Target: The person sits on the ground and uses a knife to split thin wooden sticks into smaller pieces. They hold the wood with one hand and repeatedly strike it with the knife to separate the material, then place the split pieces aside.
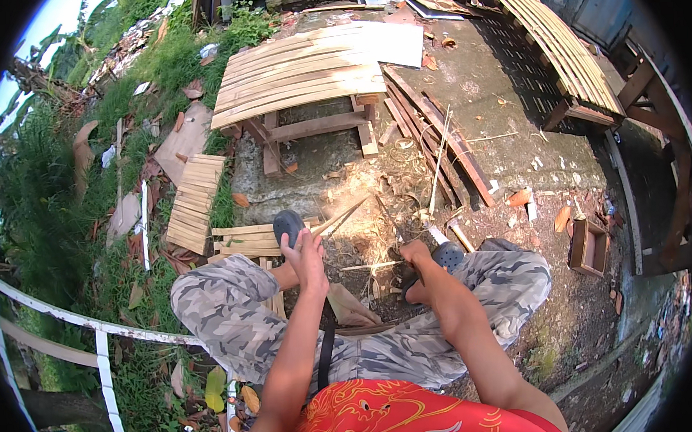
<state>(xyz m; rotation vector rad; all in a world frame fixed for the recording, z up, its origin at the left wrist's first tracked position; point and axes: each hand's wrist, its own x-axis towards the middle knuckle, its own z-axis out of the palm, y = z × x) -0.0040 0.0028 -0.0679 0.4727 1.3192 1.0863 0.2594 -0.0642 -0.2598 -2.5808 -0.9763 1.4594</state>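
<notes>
My left hand (308, 261) is closed around the near end of a pale bamboo strip (337, 218), just beside the dark clog (287, 224) on my left foot. The strip slants away up and to the right. My right hand (416, 254) is a fist in front of my right foot's clog (447, 256). From it a narrow dark blade, seemingly a knife (388, 216), points up and to the left; its handle is hidden in the fingers. Between the hands lie thin shavings (375, 250) and a loose bamboo stick (372, 266).
A slatted bamboo bench (299, 74) stands ahead, with dark planks (444, 144) to its right. Slat pieces lie at left (197, 204). A hammer (461, 233) and wooden box (589, 248) are at right. Another slatted bench (560, 44) stands far right; a white railing (101, 330) runs left.
</notes>
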